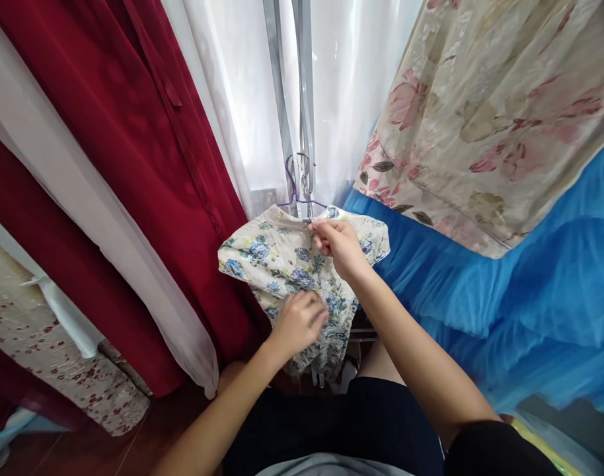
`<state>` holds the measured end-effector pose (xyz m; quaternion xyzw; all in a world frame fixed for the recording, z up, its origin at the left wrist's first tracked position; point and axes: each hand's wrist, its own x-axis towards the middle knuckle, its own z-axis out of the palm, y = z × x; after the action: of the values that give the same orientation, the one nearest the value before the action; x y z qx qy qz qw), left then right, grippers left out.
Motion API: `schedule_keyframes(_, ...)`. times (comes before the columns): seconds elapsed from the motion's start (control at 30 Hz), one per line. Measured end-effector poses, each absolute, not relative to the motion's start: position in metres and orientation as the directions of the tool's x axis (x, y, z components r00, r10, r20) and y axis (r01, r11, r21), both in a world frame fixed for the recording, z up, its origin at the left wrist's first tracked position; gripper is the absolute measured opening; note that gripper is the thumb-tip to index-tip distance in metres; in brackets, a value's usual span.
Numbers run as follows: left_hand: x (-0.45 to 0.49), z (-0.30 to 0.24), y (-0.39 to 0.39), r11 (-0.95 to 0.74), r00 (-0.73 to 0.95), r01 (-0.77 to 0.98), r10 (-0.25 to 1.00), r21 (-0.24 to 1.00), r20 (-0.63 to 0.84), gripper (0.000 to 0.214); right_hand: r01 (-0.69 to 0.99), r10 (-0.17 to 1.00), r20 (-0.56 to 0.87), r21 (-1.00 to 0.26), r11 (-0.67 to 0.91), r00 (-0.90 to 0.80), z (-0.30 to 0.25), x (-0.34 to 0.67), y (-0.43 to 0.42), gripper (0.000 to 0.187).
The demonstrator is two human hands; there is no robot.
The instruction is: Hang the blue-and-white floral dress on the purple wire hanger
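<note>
A white blouse with blue and yellow flowers (262,251) hangs in front of me on a thin purple hanger (291,173). At its neckline, the thumb and fingers of my right hand (338,246) are pinched together on the fabric edge near the middle of the collar. Lower down, my left hand (298,320) is over the front of the blouse, its fingers curled and smeared by motion. Whether the left fingers grip any cloth cannot be made out. The hanger's hook meets a metal upright (306,86) behind it.
Long dark red cloth (123,165) and white drapes (242,99) hang on the left and behind. To the right hang a pink-flowered cream cloth (460,119) and blue ruffled tulle (445,297). Reddish floor tiles (133,436) show at lower left.
</note>
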<state>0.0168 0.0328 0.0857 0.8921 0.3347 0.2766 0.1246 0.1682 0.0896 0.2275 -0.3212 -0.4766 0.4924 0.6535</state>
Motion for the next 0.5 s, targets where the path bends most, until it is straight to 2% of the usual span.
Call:
schedule_keyframes(0.07,0.009,0.122,0.047,-0.777,0.457,0.485,0.616,0.401,0.641,0.019,-0.279,0.942,0.328,-0.900,0.335,0.075,0.220,0.168,0.085,0.014)
schedule_keyframes(0.13,0.005,0.162,0.067,-0.764,0.225,0.468,0.590,0.445,0.776,0.028,-0.206,0.928,0.364,-0.905,0.371,0.073,0.213,0.170,0.080,0.017)
schedule_keyframes(0.17,0.004,0.181,0.078,-0.759,0.184,0.467,0.584,0.452,0.791,0.035,-0.173,0.919,0.388,-0.903,0.393,0.064,0.212,0.171,0.079,0.019)
schedule_keyframes(0.33,0.015,0.230,0.108,-0.818,0.319,0.513,0.463,0.260,0.827,0.024,-0.054,0.885,0.463,-0.883,0.466,0.059,0.211,0.171,0.087,0.023)
schedule_keyframes(0.43,0.015,0.238,0.111,-0.794,0.187,0.554,0.411,0.250,0.892,0.023,0.027,0.900,0.426,-0.905,0.425,0.093,0.199,0.158,0.099,0.023)
schedule_keyframes(0.5,0.002,0.243,0.119,-0.776,0.023,0.541,0.399,0.324,0.917,0.023,0.085,0.917,0.391,-0.919,0.384,0.077,0.184,0.148,0.104,0.023)
